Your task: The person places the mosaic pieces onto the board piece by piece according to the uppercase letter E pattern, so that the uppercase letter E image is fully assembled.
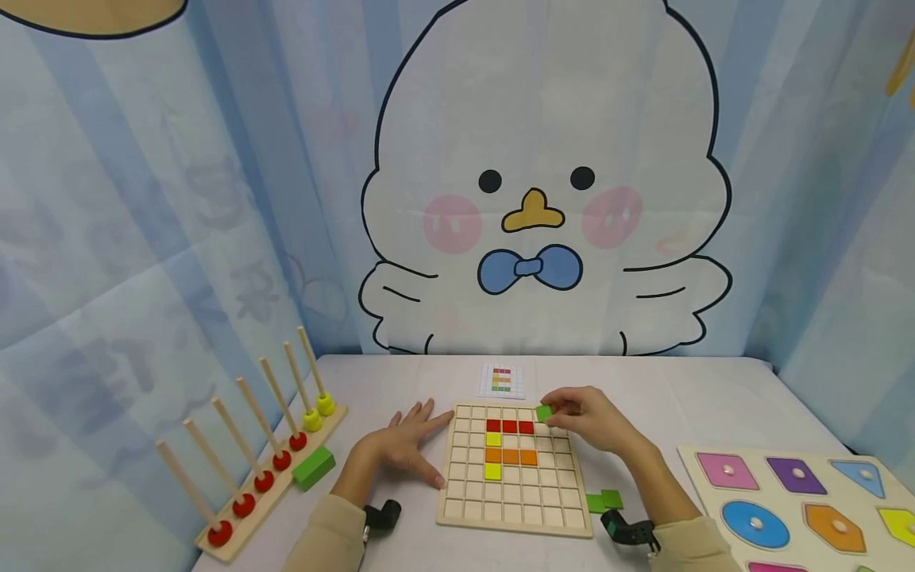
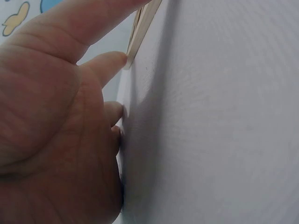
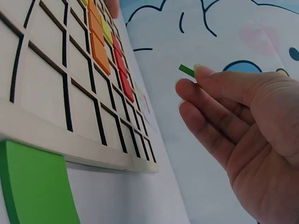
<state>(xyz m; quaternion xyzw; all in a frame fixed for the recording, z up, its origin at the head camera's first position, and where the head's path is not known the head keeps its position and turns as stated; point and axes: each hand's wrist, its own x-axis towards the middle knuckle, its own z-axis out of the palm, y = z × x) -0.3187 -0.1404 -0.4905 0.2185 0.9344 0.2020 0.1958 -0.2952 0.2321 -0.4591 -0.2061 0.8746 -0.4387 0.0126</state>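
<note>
A wooden grid board (image 1: 515,496) lies on the table with red tiles (image 1: 510,427), yellow tiles (image 1: 493,471) and orange tiles (image 1: 511,457) set in its cells. Over the board's far right corner, my right hand (image 1: 589,417) pinches a green square tile (image 3: 187,70) between thumb and fingertips. My left hand (image 1: 403,445) is spread flat beside the board, its thumb and index finger at the left edge. Two more green tiles (image 1: 603,500) lie by the board's right edge. Behind the board is a small card (image 1: 501,381) printed with a coloured grid pattern.
On the left stands a wooden peg rack (image 1: 239,532) with red and yellow beads, and a green block (image 1: 313,468) beside it. A shape puzzle board (image 1: 779,485) with knobbed pieces occupies the right side. A printed curtain (image 1: 543,318) hangs behind the table.
</note>
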